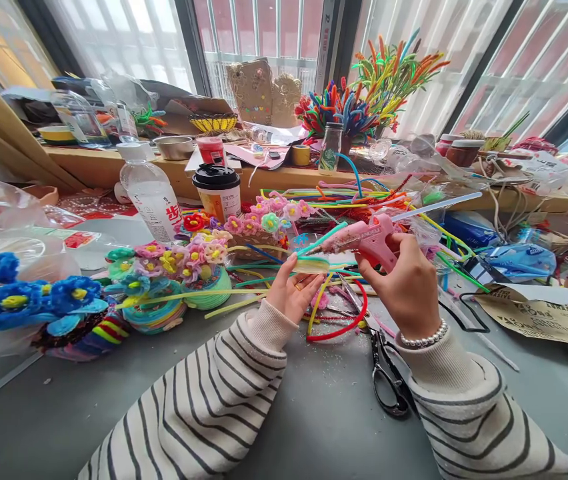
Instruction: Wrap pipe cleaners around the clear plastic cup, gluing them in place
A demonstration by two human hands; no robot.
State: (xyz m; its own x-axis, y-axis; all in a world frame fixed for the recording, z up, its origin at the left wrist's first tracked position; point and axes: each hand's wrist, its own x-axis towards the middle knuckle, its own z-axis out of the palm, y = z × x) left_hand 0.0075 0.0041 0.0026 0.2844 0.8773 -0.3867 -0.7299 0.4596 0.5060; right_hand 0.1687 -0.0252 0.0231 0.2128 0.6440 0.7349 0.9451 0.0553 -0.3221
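A pink glue gun (377, 241) with a clear glue stick in its back is gripped by my right hand (411, 287). Its nozzle points left, close to a small round piece with a pale green edge (313, 265). That piece rests on the fingers of my left hand (291, 290), which also pinches a teal pipe cleaner (324, 238) running up to the right. Below my hands, a red pipe cleaner (364, 310) curves over the grey table (314, 400). Black-handled scissors (389, 380) lie beside my right wrist.
Pipe-cleaner flowers in wrapped pots (154, 300) stand at the left, near a water bottle (149, 193) and a lidded cup (217, 193). Loose pipe cleaners (334, 193) pile up behind my hands. A brown paper bag (539, 317) lies at the right.
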